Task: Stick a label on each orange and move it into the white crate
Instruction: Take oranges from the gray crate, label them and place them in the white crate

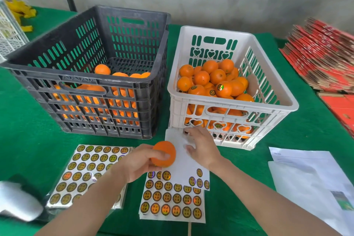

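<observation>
Head view, from the left: a wrapped pack of round gold labels (90,166) lies on the green surface (28,124) in front of the black crate (57,80), which holds the unlabelled fruit. Its print is too small to read.

The left hand (138,165) grips one orange (164,154) between thumb and curled fingers, held above the surface just left of the loose label sheets (172,201). No label shows on the face turned to the camera. The grip looks light, so pressing a sticker hard against it could roll the orange out of the fingers and onto the sheets.

On the near sheets each gold disc reads 精选水果, "selected fruit". The top sheet (183,166) is mostly bare backing and lies unweighted. Peeling a label could lift or drag it, and a peeled label may fold onto itself.

The right hand (204,151) hovers over that bare backing with its fingers spread and relaxed. Whether a label clings to a fingertip, I cannot tell.

The white crate (229,105) beyond it holds a heap of oranges, several showing gold stickers. Fruit dropped onto the heap could bruise.
</observation>
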Tool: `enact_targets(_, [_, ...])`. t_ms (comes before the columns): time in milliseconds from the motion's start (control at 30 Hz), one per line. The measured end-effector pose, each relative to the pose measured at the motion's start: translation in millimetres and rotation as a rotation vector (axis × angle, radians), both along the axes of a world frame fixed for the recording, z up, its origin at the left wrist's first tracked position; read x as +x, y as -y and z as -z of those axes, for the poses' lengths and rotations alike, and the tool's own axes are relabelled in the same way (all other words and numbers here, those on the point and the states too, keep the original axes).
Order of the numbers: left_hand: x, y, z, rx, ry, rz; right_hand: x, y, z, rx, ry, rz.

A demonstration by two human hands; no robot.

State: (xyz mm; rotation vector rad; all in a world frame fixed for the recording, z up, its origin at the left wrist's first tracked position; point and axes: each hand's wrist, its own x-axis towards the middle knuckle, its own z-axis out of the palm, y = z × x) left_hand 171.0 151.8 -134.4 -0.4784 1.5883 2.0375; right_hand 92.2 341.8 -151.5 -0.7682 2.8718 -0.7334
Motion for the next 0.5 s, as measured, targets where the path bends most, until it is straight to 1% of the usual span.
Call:
enact_targets(33, [-0.5, -4.5, -0.2, 0.002, 0.019, -0.031, 9.8, 1.2, -1.6, -0.073, -0.055, 0.02])
enact_targets(67, [-0.5, -7.5, 0.4, 0.014, 0.037, -0.068, 20.5, 2.7, -3.1, -0.13, -0.063, 0.028])
enact_targets(100, [-0.2, -9.5, 0.7, 0.029, 0.05, -0.098, 31.2, 4.2, -4.0, -0.156, -0.026, 0.024])
enact_targets(167, [1.6, -11.5, 1.6, 0.051, 0.062, -0.116, 51.9, 8.0, -4.1, -0.135, 0.108, 0.008])
enact_targets(233, [4.1, -13.7, 1.9, 0.065, 0.067, -0.106, 66.1, 10.1, -0.3, -0.104, 0.16, 0.005])
enact_targets(367, [7.4, -18.1, 4.2, 0.104, 0.082, -0.13, 78.2, 13.9, 6.1, -0.039, 0.133, 0.049])
enact_targets(500, [7.5, -17.1, 5.1, 0.131, 0.107, -0.179, 82.0, 15.4, 8.2, -0.063, 0.102, 0.021])
